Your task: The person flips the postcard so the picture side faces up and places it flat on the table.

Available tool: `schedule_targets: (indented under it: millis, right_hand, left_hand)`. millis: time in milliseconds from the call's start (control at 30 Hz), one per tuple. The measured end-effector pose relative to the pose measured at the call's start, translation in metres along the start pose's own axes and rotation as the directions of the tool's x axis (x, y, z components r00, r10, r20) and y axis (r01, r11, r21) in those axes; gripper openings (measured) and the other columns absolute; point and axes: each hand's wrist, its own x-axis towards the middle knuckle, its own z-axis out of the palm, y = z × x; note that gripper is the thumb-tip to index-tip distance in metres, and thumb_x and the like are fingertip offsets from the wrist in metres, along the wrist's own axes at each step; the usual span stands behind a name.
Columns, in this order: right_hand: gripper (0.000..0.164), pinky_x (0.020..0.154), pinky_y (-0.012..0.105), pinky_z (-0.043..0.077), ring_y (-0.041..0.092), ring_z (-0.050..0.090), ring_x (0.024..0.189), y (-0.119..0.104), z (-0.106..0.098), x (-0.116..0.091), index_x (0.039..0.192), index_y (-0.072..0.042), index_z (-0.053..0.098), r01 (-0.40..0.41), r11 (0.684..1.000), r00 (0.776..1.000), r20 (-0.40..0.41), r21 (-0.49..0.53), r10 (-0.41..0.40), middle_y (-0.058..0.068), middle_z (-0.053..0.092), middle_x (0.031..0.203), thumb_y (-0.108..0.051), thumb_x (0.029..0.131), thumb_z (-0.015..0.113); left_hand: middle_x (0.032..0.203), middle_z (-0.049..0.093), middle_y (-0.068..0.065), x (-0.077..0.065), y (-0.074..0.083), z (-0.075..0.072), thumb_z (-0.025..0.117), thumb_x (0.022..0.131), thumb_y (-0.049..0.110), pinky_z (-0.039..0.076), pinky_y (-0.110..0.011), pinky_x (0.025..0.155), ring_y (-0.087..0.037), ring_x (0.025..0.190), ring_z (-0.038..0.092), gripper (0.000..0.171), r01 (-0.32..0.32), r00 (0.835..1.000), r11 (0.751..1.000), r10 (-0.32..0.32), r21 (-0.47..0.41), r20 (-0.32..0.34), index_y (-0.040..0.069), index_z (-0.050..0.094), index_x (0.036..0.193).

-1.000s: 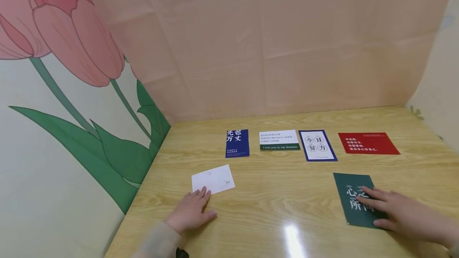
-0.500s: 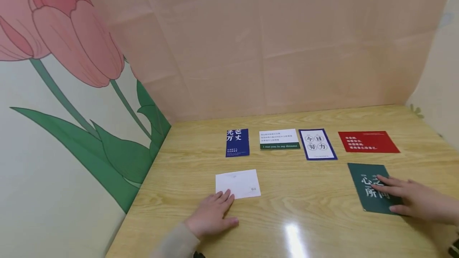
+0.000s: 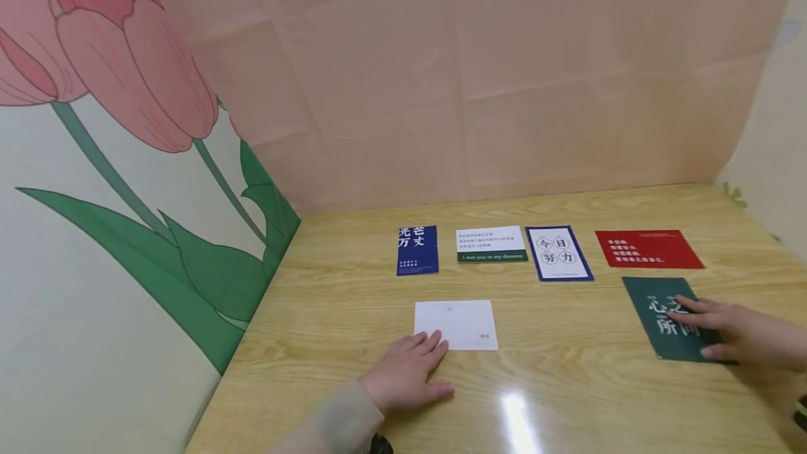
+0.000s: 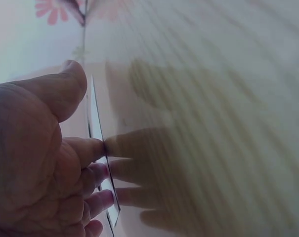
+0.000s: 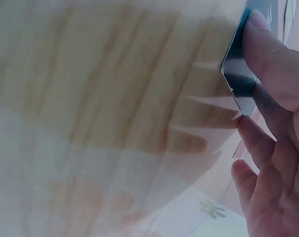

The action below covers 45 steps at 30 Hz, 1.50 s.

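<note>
A white card with faint small print lies flat on the wooden table, and the fingertips of my left hand rest on its near left corner. In the left wrist view the left hand has its fingers stretched toward the thin edge of the card. At the right, my right hand lays its spread fingers on a dark green card with white characters, covering its right part. The right wrist view has the right hand's thumb on the green card near its edge.
Behind lies a row of cards: a blue card, a white and green card, a blue-bordered white card and a red card. A pink cloth hangs at the table's far edge. A tulip-painted wall bounds the left.
My left hand has slid the white card to the right and turned it straighter. The right hand has slid the green card away and to the right, close below the red card.
</note>
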Motion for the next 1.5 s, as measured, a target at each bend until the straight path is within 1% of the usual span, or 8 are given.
schedule_targets:
  millis: [233, 400, 667, 867, 967, 1067, 1300, 1500]
  right_hand:
    - [0.066, 0.084, 0.062, 0.047, 0.053, 0.048, 0.114, -0.002, -0.009, 0.002, 0.134, -0.022, 0.059, -0.072, 0.997, 0.995, 0.067, 0.013, 0.071, 0.032, 0.047, 0.134, -0.038, 0.073, 0.079]
    - [0.059, 0.082, 0.064, 0.046, 0.052, 0.050, 0.109, -0.006, -0.015, 0.007, 0.127, -0.014, 0.064, -0.113, 0.993, 0.992, 0.067, 0.020, 0.111, 0.033, 0.049, 0.130, -0.032, 0.074, 0.079]
    - [0.043, 0.081, 0.062, 0.046, 0.043, 0.055, 0.102, -0.015, -0.032, 0.023, 0.111, -0.010, 0.072, -0.090, 0.995, 0.995, 0.044, 0.031, 0.089, 0.020, 0.062, 0.115, -0.036, 0.076, 0.077]
    - [0.045, 0.081, 0.056, 0.049, 0.032, 0.059, 0.099, -0.060, -0.051, 0.048, 0.109, -0.015, 0.072, -0.081, 0.993, 0.996, -0.023, 0.089, 0.083, 0.006, 0.064, 0.109, -0.047, 0.077, 0.075]
    - [0.050, 0.084, 0.058, 0.047, 0.035, 0.058, 0.103, -0.091, -0.058, 0.063, 0.113, -0.014, 0.070, -0.106, 0.985, 0.992, -0.050, 0.139, 0.114, 0.009, 0.064, 0.112, -0.050, 0.077, 0.074]
    - [0.055, 0.086, 0.062, 0.045, 0.041, 0.055, 0.108, -0.121, -0.061, 0.079, 0.117, -0.011, 0.067, -0.153, 0.963, 0.986, -0.029, 0.221, 0.163, 0.016, 0.063, 0.116, -0.049, 0.079, 0.074]
    - [0.051, 0.090, 0.058, 0.045, 0.035, 0.057, 0.107, -0.176, -0.051, 0.114, 0.119, -0.009, 0.065, -0.184, 0.928, 0.982, 0.023, 0.324, 0.186, 0.012, 0.063, 0.117, -0.038, 0.080, 0.077]
    - [0.044, 0.090, 0.051, 0.047, 0.020, 0.056, 0.094, -0.197, -0.039, 0.136, 0.115, -0.015, 0.065, -0.166, 0.915, 0.986, 0.037, 0.369, 0.164, 0.001, 0.063, 0.109, -0.035, 0.079, 0.079]
  left_hand:
    - [0.159, 0.018, 0.005, 0.013, 0.012, -0.004, 0.033, 0.091, 0.071, 0.017, -0.040, 0.116, -0.020, 0.145, 0.018, 0.078, -0.031, 0.999, 0.999, 0.031, 0.007, 0.010, 0.024, 0.027, 0.153]
    - [0.159, 0.016, 0.005, 0.021, 0.017, -0.004, 0.031, 0.091, 0.071, 0.016, -0.040, 0.116, -0.020, 0.145, 0.017, 0.078, -0.041, 0.999, 0.999, 0.041, 0.035, 0.006, 0.024, 0.025, 0.153]
    - [0.159, 0.014, 0.006, 0.027, 0.024, -0.002, 0.030, 0.090, 0.073, 0.014, -0.039, 0.116, -0.019, 0.145, 0.015, 0.080, -0.050, 0.999, 0.998, 0.050, 0.027, 0.006, 0.025, 0.023, 0.153]
    - [0.159, 0.014, 0.005, 0.025, 0.031, -0.004, 0.031, 0.090, 0.072, 0.015, -0.039, 0.116, -0.020, 0.145, 0.015, 0.080, -0.045, 0.999, 0.999, 0.045, 0.015, 0.006, 0.024, 0.024, 0.153]
    - [0.159, 0.014, 0.004, 0.025, 0.033, -0.004, 0.031, 0.090, 0.073, 0.015, -0.040, 0.116, -0.020, 0.145, 0.015, 0.081, -0.044, 0.999, 0.999, 0.044, 0.025, 0.000, 0.023, 0.024, 0.153]
    - [0.159, 0.014, 0.005, 0.025, 0.036, -0.002, 0.030, 0.089, 0.074, 0.015, -0.039, 0.116, -0.020, 0.145, 0.015, 0.082, -0.048, 0.999, 0.998, 0.048, 0.045, -0.001, 0.024, 0.023, 0.153]
    - [0.159, 0.011, 0.006, 0.029, 0.041, -0.001, 0.028, 0.088, 0.076, 0.014, -0.036, 0.116, -0.017, 0.145, 0.013, 0.083, -0.060, 0.998, 0.996, 0.059, 0.058, 0.018, 0.026, 0.020, 0.154]
    - [0.159, 0.013, 0.005, 0.029, 0.044, -0.002, 0.028, 0.088, 0.076, 0.015, -0.037, 0.116, -0.018, 0.145, 0.014, 0.084, -0.062, 0.998, 0.995, 0.061, 0.077, 0.020, 0.025, 0.020, 0.154]
